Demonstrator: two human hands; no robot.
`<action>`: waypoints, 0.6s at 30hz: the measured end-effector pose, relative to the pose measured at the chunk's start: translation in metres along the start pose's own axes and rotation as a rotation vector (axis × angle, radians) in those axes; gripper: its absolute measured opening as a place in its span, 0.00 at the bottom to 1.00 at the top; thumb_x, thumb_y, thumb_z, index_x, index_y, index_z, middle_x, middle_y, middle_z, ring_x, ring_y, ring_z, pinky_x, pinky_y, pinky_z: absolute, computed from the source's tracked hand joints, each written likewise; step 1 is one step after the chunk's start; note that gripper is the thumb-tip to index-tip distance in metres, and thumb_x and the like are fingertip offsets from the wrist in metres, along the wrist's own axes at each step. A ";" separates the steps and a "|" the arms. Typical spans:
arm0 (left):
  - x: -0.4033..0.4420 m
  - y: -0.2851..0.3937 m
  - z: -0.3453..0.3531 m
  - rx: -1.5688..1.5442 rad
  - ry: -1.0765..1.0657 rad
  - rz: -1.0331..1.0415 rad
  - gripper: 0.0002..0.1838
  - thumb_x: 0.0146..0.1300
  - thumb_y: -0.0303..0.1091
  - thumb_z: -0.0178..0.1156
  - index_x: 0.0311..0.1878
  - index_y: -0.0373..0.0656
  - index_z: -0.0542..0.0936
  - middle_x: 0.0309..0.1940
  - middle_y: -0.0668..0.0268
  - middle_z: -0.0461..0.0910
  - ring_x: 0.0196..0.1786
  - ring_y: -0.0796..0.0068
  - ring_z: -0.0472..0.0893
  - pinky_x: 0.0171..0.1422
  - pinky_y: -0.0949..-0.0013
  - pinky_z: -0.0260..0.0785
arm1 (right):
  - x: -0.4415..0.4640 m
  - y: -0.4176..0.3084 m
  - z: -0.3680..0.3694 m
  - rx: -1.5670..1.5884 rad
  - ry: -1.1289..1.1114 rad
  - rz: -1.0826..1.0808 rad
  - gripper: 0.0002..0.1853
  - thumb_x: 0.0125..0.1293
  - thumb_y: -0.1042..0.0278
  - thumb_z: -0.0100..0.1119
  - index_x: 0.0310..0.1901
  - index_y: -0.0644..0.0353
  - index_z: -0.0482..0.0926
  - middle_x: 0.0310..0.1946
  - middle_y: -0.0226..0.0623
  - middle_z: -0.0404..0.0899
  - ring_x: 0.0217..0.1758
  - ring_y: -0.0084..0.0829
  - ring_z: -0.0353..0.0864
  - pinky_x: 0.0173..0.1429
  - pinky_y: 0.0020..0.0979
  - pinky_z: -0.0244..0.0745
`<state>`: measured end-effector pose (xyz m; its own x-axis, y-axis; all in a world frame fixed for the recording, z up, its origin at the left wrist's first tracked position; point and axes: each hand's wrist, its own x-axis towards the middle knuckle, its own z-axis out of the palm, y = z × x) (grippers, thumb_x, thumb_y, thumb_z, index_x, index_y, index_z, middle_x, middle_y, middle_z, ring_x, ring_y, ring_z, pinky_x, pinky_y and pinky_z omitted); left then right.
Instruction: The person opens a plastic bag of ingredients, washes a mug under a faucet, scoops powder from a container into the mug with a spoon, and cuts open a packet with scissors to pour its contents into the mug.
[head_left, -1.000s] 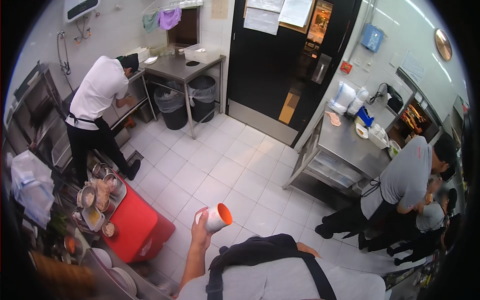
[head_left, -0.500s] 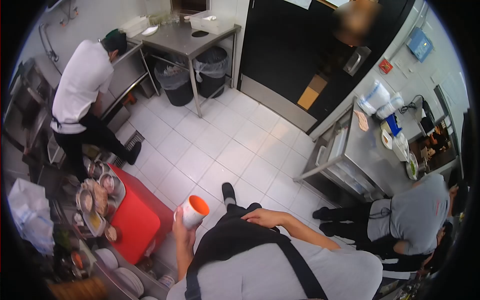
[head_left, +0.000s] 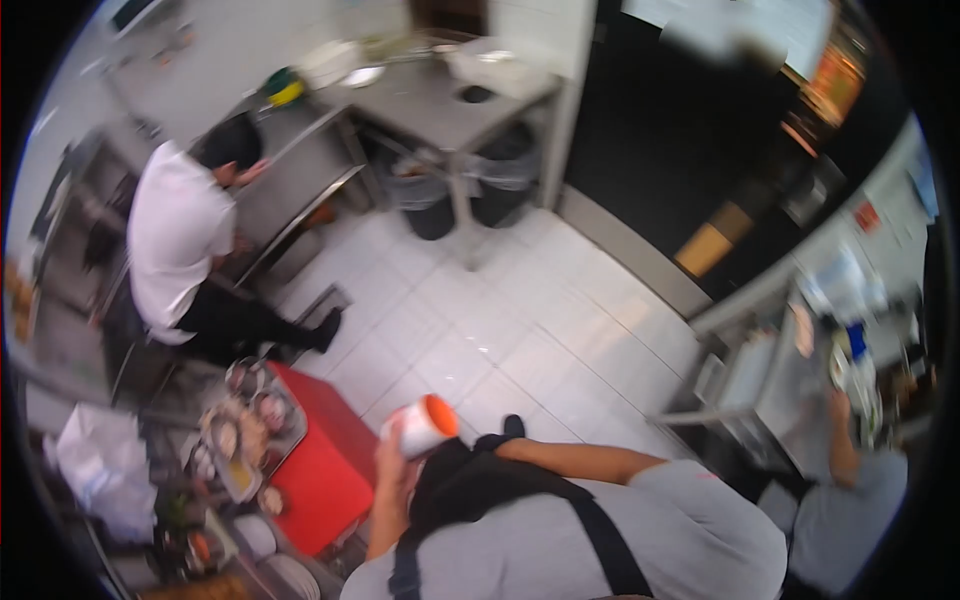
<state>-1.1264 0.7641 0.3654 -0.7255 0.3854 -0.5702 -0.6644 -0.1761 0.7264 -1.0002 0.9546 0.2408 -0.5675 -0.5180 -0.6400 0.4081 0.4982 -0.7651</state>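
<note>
Left hand [head_left: 389, 464]: fingers wrapped round a white cup [head_left: 409, 431], orange inside, right of the red box [head_left: 325, 440]. Right hand [head_left: 513, 450] seems to touch the apron [head_left: 490, 487]; blur hides how open its fingers are.

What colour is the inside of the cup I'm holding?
The cup is orange inside; the head view shows it.

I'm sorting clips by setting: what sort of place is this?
Probably a restaurant kitchen: there's a metal worktable, two black bins lined with plastic bags, and dishes of food clustered by a red box.
</note>
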 end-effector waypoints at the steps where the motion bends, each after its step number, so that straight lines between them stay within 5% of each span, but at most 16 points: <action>1: 0.014 0.004 0.003 -0.010 -0.029 -0.010 0.25 0.76 0.50 0.60 0.69 0.49 0.74 0.57 0.58 0.80 0.56 0.56 0.84 0.52 0.44 0.83 | 0.004 -0.001 -0.012 0.045 -0.020 -0.004 0.22 0.75 0.57 0.56 0.60 0.66 0.82 0.57 0.48 0.86 0.57 0.43 0.85 0.61 0.41 0.77; 8: 0.131 0.082 0.002 0.015 -0.162 -0.047 0.25 0.76 0.51 0.61 0.68 0.48 0.74 0.55 0.60 0.80 0.54 0.64 0.82 0.52 0.53 0.81 | 0.014 -0.013 -0.143 0.439 0.070 0.131 0.21 0.77 0.57 0.53 0.59 0.65 0.83 0.56 0.45 0.87 0.55 0.41 0.86 0.59 0.41 0.79; 11: 0.178 0.132 0.000 -0.049 -0.201 -0.014 0.27 0.74 0.51 0.64 0.68 0.47 0.73 0.56 0.58 0.78 0.52 0.64 0.83 0.50 0.55 0.82 | 0.021 -0.027 -0.197 0.639 0.153 0.198 0.21 0.79 0.60 0.53 0.63 0.66 0.81 0.56 0.41 0.86 0.52 0.32 0.86 0.56 0.37 0.81; 14: 0.224 0.176 -0.006 -0.125 -0.221 0.078 0.28 0.73 0.52 0.65 0.68 0.48 0.72 0.54 0.58 0.79 0.50 0.65 0.84 0.46 0.58 0.81 | -0.006 -0.140 -0.244 0.199 0.366 -0.058 0.21 0.79 0.63 0.54 0.65 0.67 0.79 0.54 0.41 0.87 0.50 0.28 0.86 0.56 0.33 0.80; 16: 0.255 0.196 -0.016 -0.091 -0.229 0.093 0.29 0.73 0.53 0.65 0.68 0.48 0.72 0.52 0.59 0.80 0.47 0.67 0.84 0.41 0.62 0.79 | -0.001 -0.184 -0.273 0.096 0.457 0.059 0.21 0.78 0.63 0.58 0.65 0.67 0.79 0.54 0.44 0.88 0.53 0.33 0.87 0.60 0.32 0.79; 18: 0.270 0.222 -0.020 -0.071 -0.204 0.089 0.29 0.73 0.55 0.65 0.68 0.49 0.72 0.51 0.59 0.81 0.46 0.67 0.84 0.40 0.63 0.78 | 0.007 -0.245 -0.297 -0.033 0.670 -0.056 0.19 0.74 0.68 0.63 0.64 0.64 0.81 0.52 0.46 0.88 0.56 0.35 0.87 0.62 0.34 0.78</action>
<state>-1.4737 0.8108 0.3654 -0.7354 0.5393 -0.4103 -0.6154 -0.2778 0.7377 -1.3164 1.0355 0.4445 -0.9126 -0.0052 -0.4088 0.3492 0.5101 -0.7860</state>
